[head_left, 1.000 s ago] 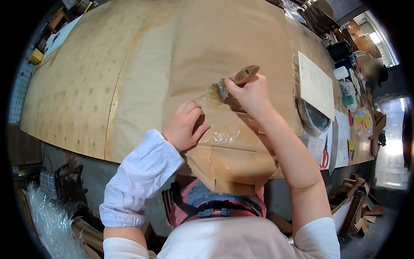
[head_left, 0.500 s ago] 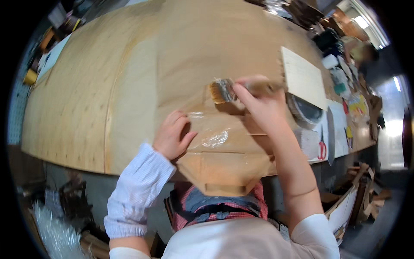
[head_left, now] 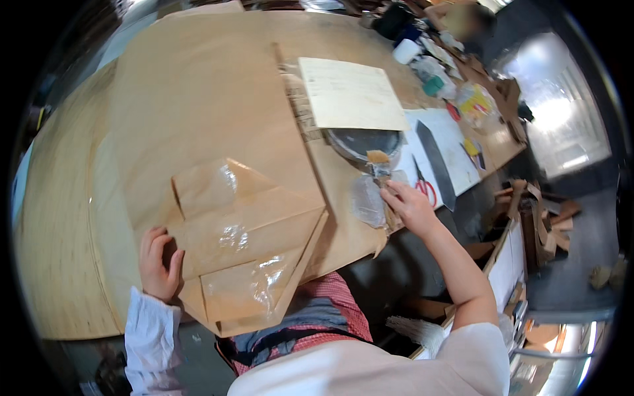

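Note:
A large brown paper sack [head_left: 198,99] lies over the table, its near end folded into flaps. Shiny wet patches mark that folded end [head_left: 241,231]. On the sack's left edge rests my left hand [head_left: 160,265], open, thumb apart from the bent fingers and nothing held. Off the sack to the right, my right hand [head_left: 413,210] is closed around a flat brush [head_left: 379,169]. Its bristles point away from me, at the near rim of a round tub of dark grey content [head_left: 363,142]. Whether they touch the rim I cannot tell.
A pale wooden board [head_left: 350,92] covers the tub's far part. Red-handled scissors [head_left: 424,188] and a long dark blade [head_left: 437,165] lie to the right. Plastic bags [head_left: 477,104] are farther back; cardboard scraps [head_left: 545,221] stand beyond the table's right edge. Another person is at the far right.
My right hand has carried the brush from above the sack's folded end to the tub on the right. The view has swung right. A flap at the near end now shows a wet shine.

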Demonstrator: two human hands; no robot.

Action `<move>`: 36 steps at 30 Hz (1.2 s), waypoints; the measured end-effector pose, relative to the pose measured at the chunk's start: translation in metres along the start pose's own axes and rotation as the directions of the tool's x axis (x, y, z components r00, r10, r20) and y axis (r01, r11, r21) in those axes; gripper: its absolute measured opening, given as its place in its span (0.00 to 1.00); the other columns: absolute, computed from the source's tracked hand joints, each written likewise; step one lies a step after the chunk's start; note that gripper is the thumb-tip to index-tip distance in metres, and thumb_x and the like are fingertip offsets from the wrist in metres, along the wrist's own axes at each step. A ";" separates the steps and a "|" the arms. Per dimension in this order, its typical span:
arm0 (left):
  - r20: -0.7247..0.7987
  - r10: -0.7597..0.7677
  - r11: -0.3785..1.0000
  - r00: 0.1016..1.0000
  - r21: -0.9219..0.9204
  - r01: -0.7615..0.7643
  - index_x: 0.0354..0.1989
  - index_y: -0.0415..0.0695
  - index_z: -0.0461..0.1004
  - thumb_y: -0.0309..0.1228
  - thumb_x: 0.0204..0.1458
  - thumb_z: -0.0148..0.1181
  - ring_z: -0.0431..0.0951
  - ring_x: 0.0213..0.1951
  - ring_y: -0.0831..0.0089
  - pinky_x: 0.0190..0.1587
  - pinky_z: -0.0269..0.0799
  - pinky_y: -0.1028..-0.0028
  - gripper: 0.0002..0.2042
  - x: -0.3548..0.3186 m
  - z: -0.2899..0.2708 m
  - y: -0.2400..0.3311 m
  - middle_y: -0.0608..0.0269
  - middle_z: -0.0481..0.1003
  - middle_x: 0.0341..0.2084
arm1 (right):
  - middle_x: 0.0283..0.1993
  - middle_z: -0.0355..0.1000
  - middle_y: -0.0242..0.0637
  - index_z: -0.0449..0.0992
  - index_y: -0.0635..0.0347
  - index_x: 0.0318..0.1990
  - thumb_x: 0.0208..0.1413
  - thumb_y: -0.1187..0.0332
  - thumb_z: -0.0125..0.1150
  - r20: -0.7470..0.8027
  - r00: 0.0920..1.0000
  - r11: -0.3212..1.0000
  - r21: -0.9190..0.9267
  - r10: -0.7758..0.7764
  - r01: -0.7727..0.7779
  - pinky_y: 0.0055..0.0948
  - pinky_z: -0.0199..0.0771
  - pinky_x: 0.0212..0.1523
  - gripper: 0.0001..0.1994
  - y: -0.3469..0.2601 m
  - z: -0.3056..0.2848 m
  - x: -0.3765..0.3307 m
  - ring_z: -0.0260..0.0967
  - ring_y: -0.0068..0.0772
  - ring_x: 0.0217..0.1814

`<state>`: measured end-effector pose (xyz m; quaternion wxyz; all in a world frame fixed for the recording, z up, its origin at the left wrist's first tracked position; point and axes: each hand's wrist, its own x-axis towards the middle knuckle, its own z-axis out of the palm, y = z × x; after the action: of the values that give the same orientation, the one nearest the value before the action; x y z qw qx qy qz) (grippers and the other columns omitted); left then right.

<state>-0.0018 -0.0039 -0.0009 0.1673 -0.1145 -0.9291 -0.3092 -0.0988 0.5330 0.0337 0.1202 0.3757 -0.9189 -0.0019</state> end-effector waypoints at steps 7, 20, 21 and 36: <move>0.195 -0.301 0.949 0.934 -0.036 0.313 0.47 0.38 0.67 0.21 0.43 0.63 0.72 0.41 0.59 0.42 0.70 0.65 0.21 0.061 -0.036 0.005 0.50 0.70 0.38 | 0.41 0.74 0.45 0.76 0.66 0.42 0.45 0.74 0.65 -0.178 0.965 0.807 0.589 0.191 -0.052 0.38 0.72 0.46 0.14 -0.131 -0.025 0.143 0.71 0.47 0.46; 0.304 0.270 0.938 0.914 0.132 -0.321 0.26 0.39 0.74 0.21 0.35 0.60 0.73 0.28 0.59 0.29 0.70 0.64 0.07 0.048 -0.033 -0.003 0.58 0.72 0.24 | 0.33 0.71 0.37 0.76 0.64 0.35 0.41 0.74 0.59 0.001 0.948 0.892 0.339 -0.319 0.299 0.31 0.72 0.31 0.10 -0.129 0.010 0.154 0.71 0.37 0.35; 0.300 0.314 0.906 0.901 0.190 -0.379 0.27 0.38 0.74 0.22 0.37 0.60 0.74 0.28 0.59 0.29 0.71 0.64 0.07 0.042 -0.032 0.002 0.58 0.72 0.25 | 0.36 0.72 0.35 0.76 0.63 0.40 0.42 0.72 0.56 -0.005 0.944 0.911 0.262 -0.330 0.320 0.31 0.74 0.32 0.14 -0.135 0.009 0.144 0.70 0.34 0.35; 0.556 0.158 0.964 0.816 -0.266 -0.006 0.56 0.41 0.69 0.18 0.42 0.49 0.58 0.66 0.53 0.69 0.43 0.49 0.26 0.001 -0.054 0.038 0.55 0.67 0.59 | 0.49 0.69 0.42 0.72 0.63 0.47 0.35 0.80 0.59 -0.057 0.998 0.742 0.670 0.009 0.031 0.44 0.67 0.53 0.24 -0.166 -0.016 0.080 0.65 0.50 0.52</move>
<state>0.0226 -0.0071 0.0610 -0.1222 -0.2625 -0.8835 -0.3682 -0.0357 0.3601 0.0514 0.0031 0.3991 -0.8522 0.3384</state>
